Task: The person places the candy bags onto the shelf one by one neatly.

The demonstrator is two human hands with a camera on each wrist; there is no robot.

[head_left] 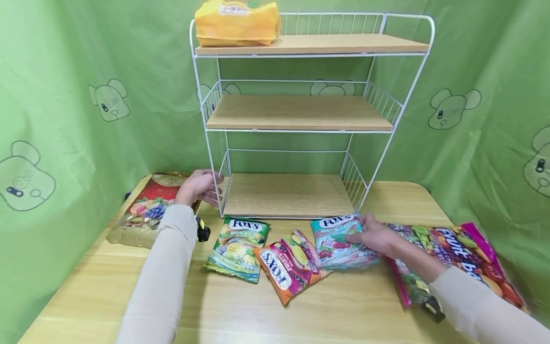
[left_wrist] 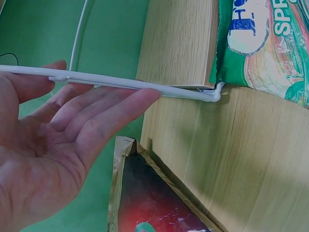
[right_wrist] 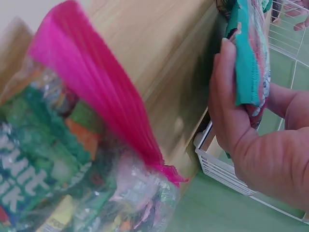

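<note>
My right hand (head_left: 377, 235) grips a light blue Fox's Mint Blossom candy bag (head_left: 333, 239) at its right side, thumb on the front; the right wrist view shows the bag (right_wrist: 251, 58) edge-on between thumb and fingers. My left hand (head_left: 203, 185) is at the left front post of a white wire rack (head_left: 216, 165). In the left wrist view, the fairly straight fingers (left_wrist: 113, 113) lie against the post. A green Fox's Spring Tea bag (head_left: 241, 246) and an orange-pink Fox's Fruits bag (head_left: 296, 265) lie before the rack.
The rack has three wooden shelves, with a yellow-orange packet (head_left: 238, 26) on the top one. A red and gold bag (head_left: 150, 205) lies at the left of the table. A large pink-edged fruit candy bag (head_left: 455, 248) lies at the right. Green curtains (head_left: 47, 95) surround the table.
</note>
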